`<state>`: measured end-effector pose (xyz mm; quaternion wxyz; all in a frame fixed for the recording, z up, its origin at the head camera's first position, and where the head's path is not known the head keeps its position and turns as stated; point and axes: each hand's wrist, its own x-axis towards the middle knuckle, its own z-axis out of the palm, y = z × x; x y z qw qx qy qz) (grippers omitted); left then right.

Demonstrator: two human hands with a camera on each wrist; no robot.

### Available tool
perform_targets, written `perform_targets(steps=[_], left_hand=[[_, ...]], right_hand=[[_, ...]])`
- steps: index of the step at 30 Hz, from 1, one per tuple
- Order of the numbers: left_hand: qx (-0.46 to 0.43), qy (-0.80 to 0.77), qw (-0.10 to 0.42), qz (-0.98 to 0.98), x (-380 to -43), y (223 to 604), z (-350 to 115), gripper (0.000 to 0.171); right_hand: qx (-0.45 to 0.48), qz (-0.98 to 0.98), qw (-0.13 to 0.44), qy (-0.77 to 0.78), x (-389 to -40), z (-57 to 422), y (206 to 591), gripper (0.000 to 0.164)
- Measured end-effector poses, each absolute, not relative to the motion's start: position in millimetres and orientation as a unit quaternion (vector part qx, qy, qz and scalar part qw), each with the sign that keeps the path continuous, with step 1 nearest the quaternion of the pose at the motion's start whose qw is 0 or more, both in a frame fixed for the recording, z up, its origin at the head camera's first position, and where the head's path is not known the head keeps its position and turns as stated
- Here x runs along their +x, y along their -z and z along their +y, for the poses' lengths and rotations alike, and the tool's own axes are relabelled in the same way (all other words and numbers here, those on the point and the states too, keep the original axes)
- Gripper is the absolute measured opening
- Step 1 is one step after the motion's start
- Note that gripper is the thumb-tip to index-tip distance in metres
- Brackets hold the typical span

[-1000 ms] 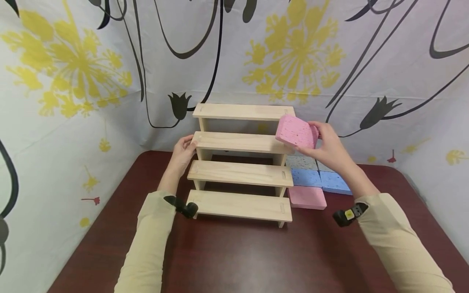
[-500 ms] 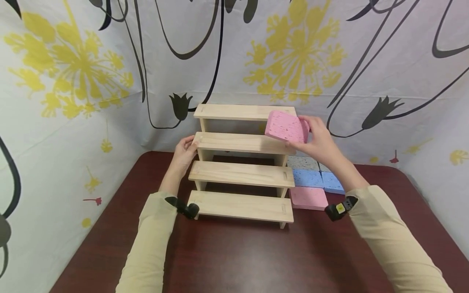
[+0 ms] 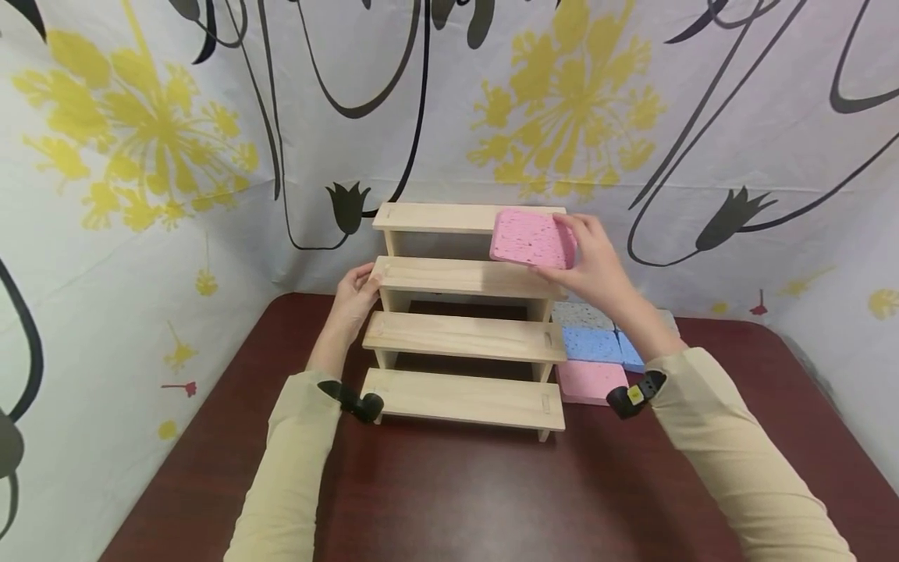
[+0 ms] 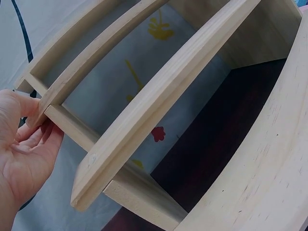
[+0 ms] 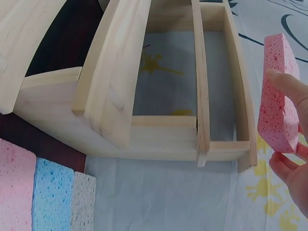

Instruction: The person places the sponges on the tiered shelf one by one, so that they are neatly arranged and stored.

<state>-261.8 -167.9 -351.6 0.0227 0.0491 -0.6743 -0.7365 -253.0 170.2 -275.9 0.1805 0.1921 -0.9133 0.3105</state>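
A pale wooden step shelf (image 3: 449, 336) with several tiers stands on the dark table. My left hand (image 3: 351, 306) grips the left end of its second tier from the top. In the left wrist view the thumb lies on that board's end and the fingers (image 4: 44, 139) curl beneath it. My right hand (image 3: 598, 264) holds a pink sponge (image 3: 528, 237) by its right side, in front of the upper tiers' right end in the head view. The right wrist view shows the sponge (image 5: 275, 106) edge-on between thumb and fingers, apart from the top tier.
To the shelf's right lie another pink sponge (image 3: 588, 381), blue sponges (image 3: 591, 344) and grey speckled sponges (image 3: 580, 314) in rows, partly hidden by my right arm. A patterned cloth (image 3: 449, 94) hangs behind and beside the dark table (image 3: 449, 499).
My right hand has carried the pink sponge leftward and slightly up, over the shelf's upper tiers. The left hand keeps its grip on the tier's end.
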Motion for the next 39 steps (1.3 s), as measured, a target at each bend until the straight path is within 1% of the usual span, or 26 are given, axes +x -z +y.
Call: perform_targets(steps=[6, 14, 19, 28, 34, 39], left_hand=[[0.049, 0.743, 0.025, -0.667, -262.2, 353.3, -168.5, 0.048], [0.043, 0.747, 0.024, -0.663, -262.0, 354.4, -171.1, 0.048], [0.047, 0.744, 0.026, -0.666, -262.4, 354.4, -172.6, 0.048], [0.038, 0.75, 0.033, -0.66, -262.0, 353.3, -172.2, 0.047], [0.042, 0.746, 0.032, -0.664, -262.1, 353.3, -169.4, 0.048], [0.043, 0.746, 0.035, -0.663, -260.6, 353.3, -168.3, 0.047]], right_hand=[[0.19, -0.91, 0.186, -0.317, -255.9, 159.3, 274.1, 0.082], [0.224, -0.887, 0.225, -0.334, -261.4, 146.2, 274.5, 0.081], [0.236, -0.879, 0.237, -0.34, -262.9, 137.6, 272.5, 0.081], [0.24, -0.873, 0.235, -0.352, -269.1, 121.3, 270.7, 0.081], [0.239, -0.872, 0.222, -0.364, -275.1, 111.1, 271.6, 0.081], [0.234, -0.87, 0.227, -0.37, -280.8, 101.5, 271.7, 0.081]])
